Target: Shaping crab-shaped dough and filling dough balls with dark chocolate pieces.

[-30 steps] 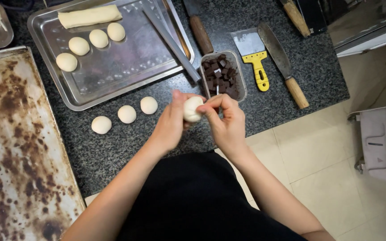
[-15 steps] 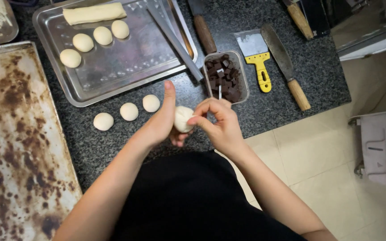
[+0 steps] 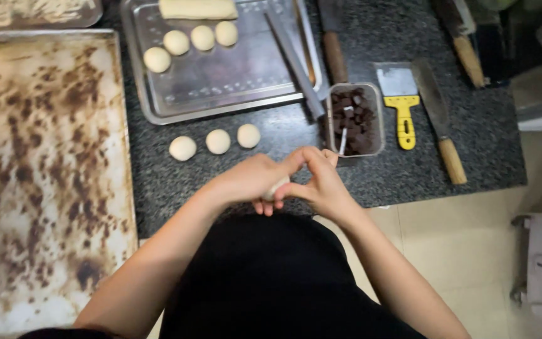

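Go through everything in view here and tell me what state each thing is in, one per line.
Left hand: cupped round a dough piece.
Right hand: closed on the same dough piece.
Dough piece: mostly hidden between both hands.
Three dough balls: in a row on the counter.
Steel tray: holds three balls and a dough log.
Tub of dark chunks: open, a small utensil inside.
Yellow-handled scraper: lying flat.

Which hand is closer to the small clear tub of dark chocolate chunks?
Right. The right hand sits just below the small clear tub of dark chocolate chunks, its fingers near the front rim. The left hand is farther off to the tub's lower left.
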